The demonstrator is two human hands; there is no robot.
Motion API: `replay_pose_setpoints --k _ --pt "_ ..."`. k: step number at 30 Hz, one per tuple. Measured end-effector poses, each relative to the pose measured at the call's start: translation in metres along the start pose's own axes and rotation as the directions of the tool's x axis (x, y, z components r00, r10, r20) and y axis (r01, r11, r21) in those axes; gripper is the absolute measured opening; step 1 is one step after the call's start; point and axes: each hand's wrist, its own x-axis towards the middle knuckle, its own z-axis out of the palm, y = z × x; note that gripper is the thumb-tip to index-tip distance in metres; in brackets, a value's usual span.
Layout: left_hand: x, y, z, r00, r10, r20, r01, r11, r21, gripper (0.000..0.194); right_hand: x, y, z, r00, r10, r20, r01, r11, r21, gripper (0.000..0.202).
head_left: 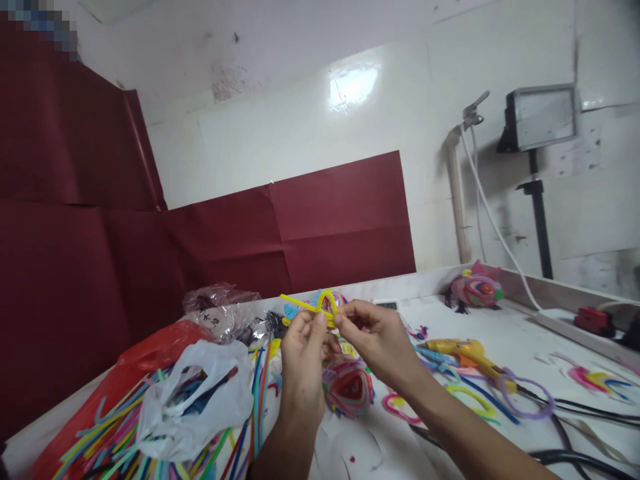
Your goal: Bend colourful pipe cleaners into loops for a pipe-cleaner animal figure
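Note:
Between my two hands is a yellow pipe cleaner (pixel 327 294), bent into a loop with one straight end pointing up to the left. My left hand (pixel 306 343) pinches it from the left, fingers closed. From the right, the fingertips of my right hand (pixel 373 330) grip the loop's other side. Below my hands on the table lies a rounded craft piece (pixel 350 388) coiled from pink, red and green pipe cleaners. Behind my fingers another colourful piece (pixel 295 308) with blue parts is partly hidden.
At left, many loose pipe cleaners (pixel 117 427) lie under a white plastic bag (pixel 200 393) and beside a red bag (pixel 165 343). A yellow glue gun (pixel 465 353) with its black cable lies at right. A fish-like craft (pixel 477 288) stands in the back corner near a power strip (pixel 560 317).

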Motion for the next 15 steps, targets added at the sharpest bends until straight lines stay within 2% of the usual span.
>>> replay_pose_setpoints --k 2,4,10,15 --pt "0.0012 0.0002 -0.0018 1.000 0.008 -0.005 -0.008 1.000 -0.007 0.021 0.0022 0.0001 -0.0011 0.993 0.070 0.094 -0.082 0.988 0.127 0.020" --pt "0.0024 0.0003 -0.0034 1.000 0.007 -0.021 -0.007 1.000 -0.012 0.021 0.0047 0.0004 -0.0025 0.982 0.122 0.143 -0.147 0.973 0.179 0.024" --pt "0.0059 -0.0021 -0.0057 0.996 0.045 -0.082 -0.043 0.999 0.026 0.020 0.0098 0.0012 -0.0071 0.972 0.196 0.128 -0.213 0.968 0.133 0.028" --pt "0.0048 -0.0045 -0.0047 0.998 0.042 -0.039 -0.041 0.998 0.047 0.022 0.0102 0.0003 -0.0075 0.973 0.201 0.110 -0.215 0.968 0.129 0.028"
